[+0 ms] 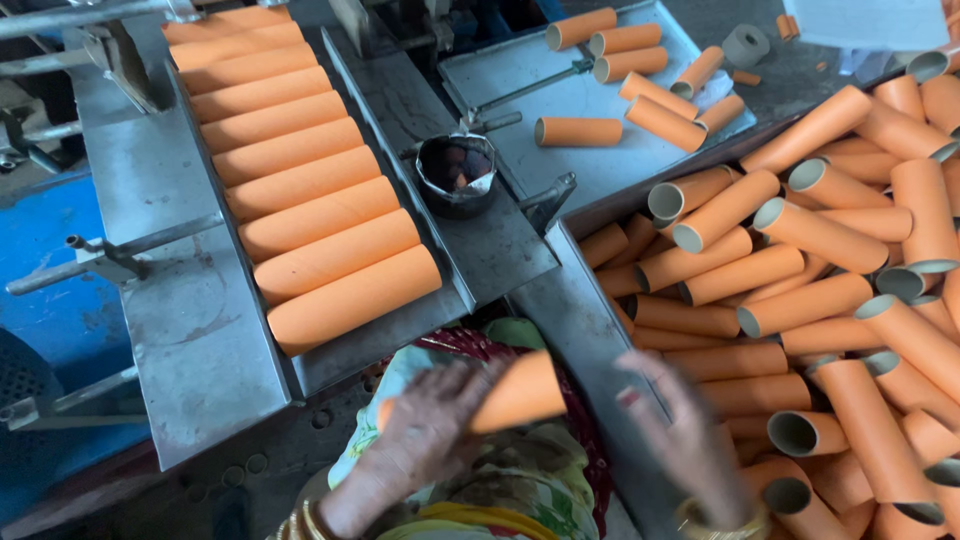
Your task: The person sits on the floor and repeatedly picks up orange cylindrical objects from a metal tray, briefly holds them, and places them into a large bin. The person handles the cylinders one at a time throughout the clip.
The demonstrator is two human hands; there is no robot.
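The left hand has its fingers wrapped round one orange tube, held over the lap just below the lower edge of the metal tray; the right hand, blurred, is spread and released above the near edge of the heaped bin; beyond, tubes in a row fill the tray, leaving a bare strip on its left.

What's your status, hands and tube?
Left hand gripping one orange cardboard tube. Right hand open, blurred, beside tube bin. Feed tray full of tubes, nothing blocking.
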